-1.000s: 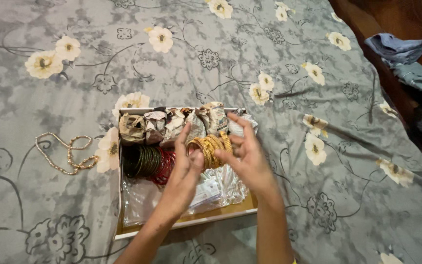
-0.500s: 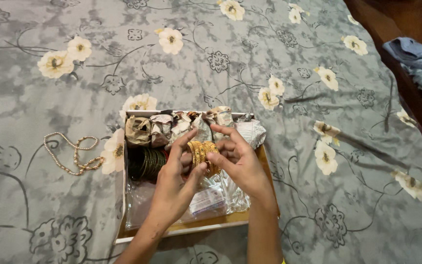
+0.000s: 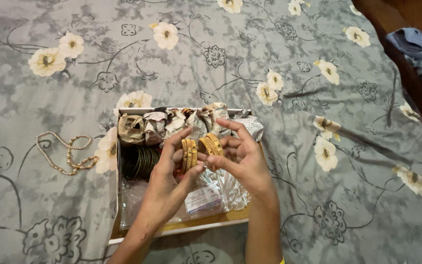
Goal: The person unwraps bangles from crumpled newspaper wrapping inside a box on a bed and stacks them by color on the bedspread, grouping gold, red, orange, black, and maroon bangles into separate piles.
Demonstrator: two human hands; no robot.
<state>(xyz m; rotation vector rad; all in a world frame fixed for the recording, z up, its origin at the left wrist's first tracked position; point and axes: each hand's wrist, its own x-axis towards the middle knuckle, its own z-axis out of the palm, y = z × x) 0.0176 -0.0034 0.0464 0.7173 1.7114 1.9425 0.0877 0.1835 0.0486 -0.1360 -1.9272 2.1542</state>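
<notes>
Above an open cardboard box (image 3: 181,229) on a grey flowered bedsheet (image 3: 269,49), the left hand (image 3: 172,171) pinches gold bangles (image 3: 189,154) while the right hand (image 3: 242,159) holds more gold bangles (image 3: 212,144). Dark green bangles (image 3: 142,161) and paper-wrapped bundles (image 3: 155,127) sit inside; a bead necklace (image 3: 67,154) lies left of the box

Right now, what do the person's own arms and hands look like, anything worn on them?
Both forearms are bare, with no sleeves in view. The left hand and right hand show no gloves or rings that I can make out. A thin yellow band edge shows at the right forearm's bottom.
</notes>
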